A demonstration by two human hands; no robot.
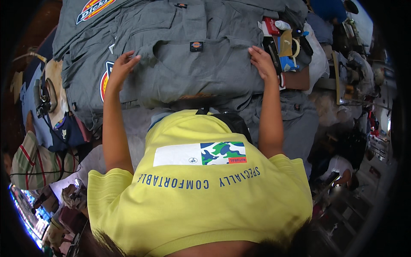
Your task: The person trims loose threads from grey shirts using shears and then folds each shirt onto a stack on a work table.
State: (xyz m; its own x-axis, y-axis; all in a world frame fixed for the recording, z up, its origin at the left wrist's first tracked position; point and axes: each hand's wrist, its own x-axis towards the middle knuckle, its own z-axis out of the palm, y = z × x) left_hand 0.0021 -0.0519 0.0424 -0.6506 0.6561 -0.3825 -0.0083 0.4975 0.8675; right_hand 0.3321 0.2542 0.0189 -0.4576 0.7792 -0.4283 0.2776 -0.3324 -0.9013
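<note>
A grey T-shirt (201,79) lies directly in front of the person, spread over other grey garments, its neckline on the far side and a dark neck label (196,46) inside the back collar. The cloth looks soft, thin and light, probably a cotton-like knit: it should drape and crease readily, stretch a little if tugged, grip rather than slide, and be hard to damage. The shoulder areas on either side of the neckline look like the best hold, spreading the pull evenly; tugging the collar alone might stretch it.

The left hand (123,68) is at the shirt's left shoulder area and the right hand (263,64) at its right one. The fingers of both are slightly bent, not clenched; whether either pinches cloth cannot be told.

Beyond the shirt are more grey garments (145,28). Near the right hand sit a roll of tape (296,47) and a red box (271,26). Farther left, a co-worker's striped sleeve (26,160) shows.
</note>
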